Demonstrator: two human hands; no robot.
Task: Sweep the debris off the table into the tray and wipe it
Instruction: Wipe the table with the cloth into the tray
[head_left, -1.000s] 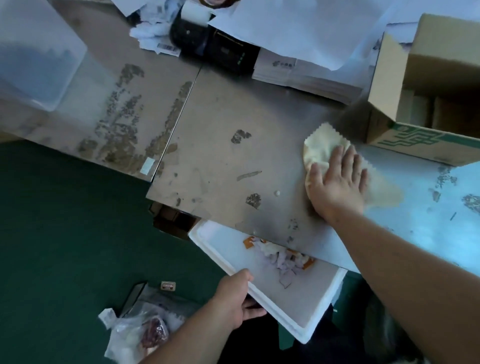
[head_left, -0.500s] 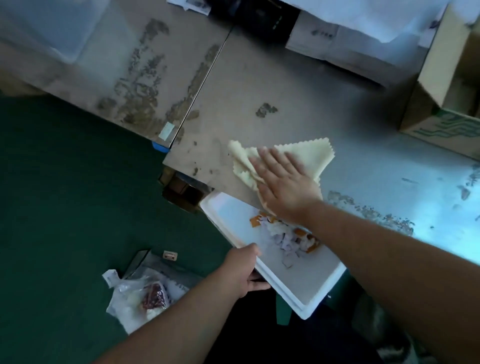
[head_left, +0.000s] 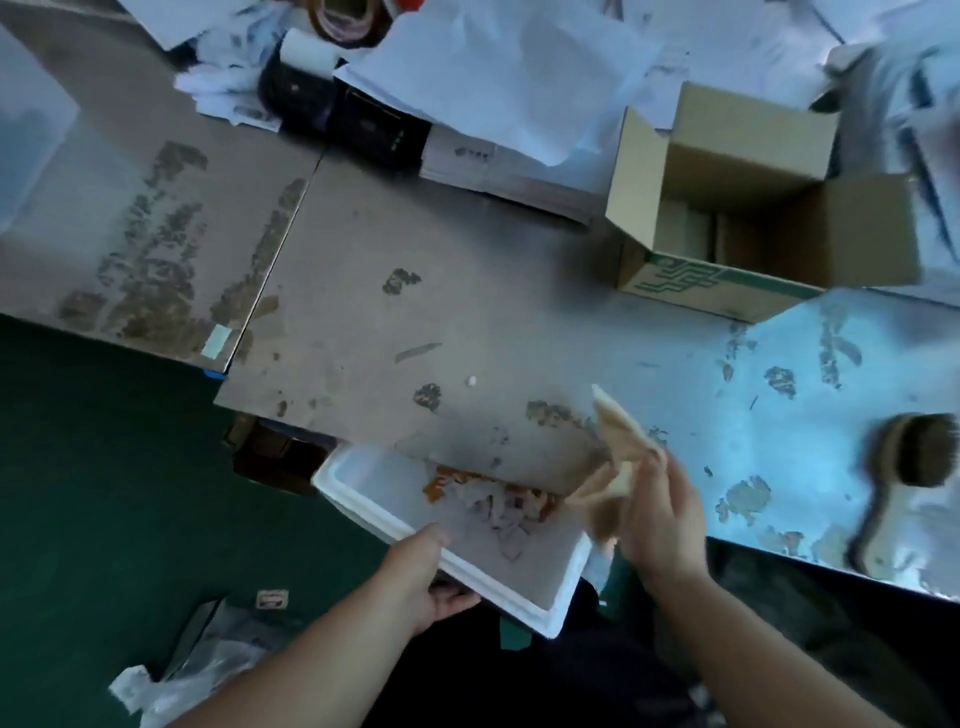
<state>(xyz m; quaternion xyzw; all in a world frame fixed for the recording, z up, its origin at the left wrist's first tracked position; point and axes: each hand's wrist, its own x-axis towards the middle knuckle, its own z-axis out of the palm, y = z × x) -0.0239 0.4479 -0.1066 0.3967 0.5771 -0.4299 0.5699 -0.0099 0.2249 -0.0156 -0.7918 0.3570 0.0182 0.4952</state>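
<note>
Head view: the right hand (head_left: 660, 514) has lifted the yellow cloth (head_left: 618, 447) off the tabletop (head_left: 467, 291) and now pinches it, crumpled, in the air just past the near edge, above the right end of the white foam tray (head_left: 550, 582). Half a second ago that hand lay flat on the cloth, pushing toward the edge. The left hand (head_left: 415, 577) grips the tray's near rim, holding it under the table edge. Torn paper debris (head_left: 493, 499) lies in the tray. One small white crumb (head_left: 471, 381) remains near the near edge, so I judge another pass is needed. A brush (head_left: 914, 452) lies by the right near edge.
</note>
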